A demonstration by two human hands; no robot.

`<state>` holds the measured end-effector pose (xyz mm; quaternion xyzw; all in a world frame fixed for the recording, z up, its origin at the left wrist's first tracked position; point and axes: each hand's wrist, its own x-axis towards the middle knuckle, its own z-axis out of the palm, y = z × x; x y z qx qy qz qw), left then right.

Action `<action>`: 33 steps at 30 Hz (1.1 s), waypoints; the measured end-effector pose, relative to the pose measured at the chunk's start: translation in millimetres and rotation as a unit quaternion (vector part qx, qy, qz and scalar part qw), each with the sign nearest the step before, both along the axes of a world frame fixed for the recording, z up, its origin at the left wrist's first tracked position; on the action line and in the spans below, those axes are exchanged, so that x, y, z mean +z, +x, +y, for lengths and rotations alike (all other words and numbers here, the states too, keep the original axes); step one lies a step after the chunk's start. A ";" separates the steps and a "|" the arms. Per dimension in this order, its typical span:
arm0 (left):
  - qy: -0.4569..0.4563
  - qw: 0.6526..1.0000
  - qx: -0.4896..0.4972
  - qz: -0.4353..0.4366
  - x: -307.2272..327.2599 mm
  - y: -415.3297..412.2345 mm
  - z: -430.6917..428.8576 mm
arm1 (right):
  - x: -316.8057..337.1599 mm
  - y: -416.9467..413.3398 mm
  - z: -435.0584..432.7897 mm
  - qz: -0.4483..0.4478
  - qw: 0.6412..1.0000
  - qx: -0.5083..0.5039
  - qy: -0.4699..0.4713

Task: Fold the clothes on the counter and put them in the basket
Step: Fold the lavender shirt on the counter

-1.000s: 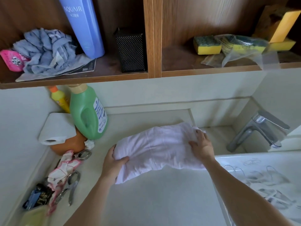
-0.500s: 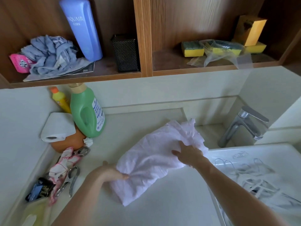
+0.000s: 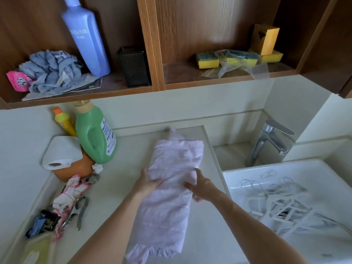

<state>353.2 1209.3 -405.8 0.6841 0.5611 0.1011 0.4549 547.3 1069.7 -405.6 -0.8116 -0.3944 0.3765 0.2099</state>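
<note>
While the pale pink garment (image 3: 171,206) lies as a long folded strip on the tabletop (image 3: 118,187), running from the back wall toward the person, the left hand (image 3: 147,184) grips its left edge and the right hand (image 3: 202,185) grips its right edge at mid-length. Just beside it, the white basin (image 3: 247,174) holds white hangers (image 3: 276,202); the shelf (image 3: 190,75) above holds yellow sponges (image 3: 207,60).

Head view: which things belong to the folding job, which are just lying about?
In the job: pink garment, gripped by left hand and right hand, on the counter.
Lying about: green detergent bottle, toilet roll, faucet, white hangers, sponges, blue AQUAIR bottle.
</note>
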 end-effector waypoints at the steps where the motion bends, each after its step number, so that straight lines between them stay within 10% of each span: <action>1: -0.007 1.000 -0.011 -0.024 -1.2 0.6 -2.8 | 1.6 -3.2 -0.7 0.021 1.000 0.001 0.013; 12: 0.050 0.987 -0.097 -0.119 40.1 -0.8 -29.6 | 3.9 -0.9 -14.5 0.251 0.946 0.053 0.200; 23: 0.157 0.981 -0.077 -0.090 117.0 20.7 -42.3 | 61.1 44.1 -2.7 -0.115 0.967 0.082 0.213; 27: 0.266 0.957 -0.115 -0.030 144.5 21.9 -43.1 | 88.4 58.7 -21.8 -0.034 0.950 0.090 0.297; 30: 0.275 0.948 -0.107 -0.118 167.9 25.6 -54.7 | 119.9 59.7 -42.0 0.063 0.939 0.056 0.334; 33: 0.092 0.945 -0.098 -0.297 186.9 27.9 -79.4 | 150.8 50.6 -63.7 0.126 0.908 -0.001 0.399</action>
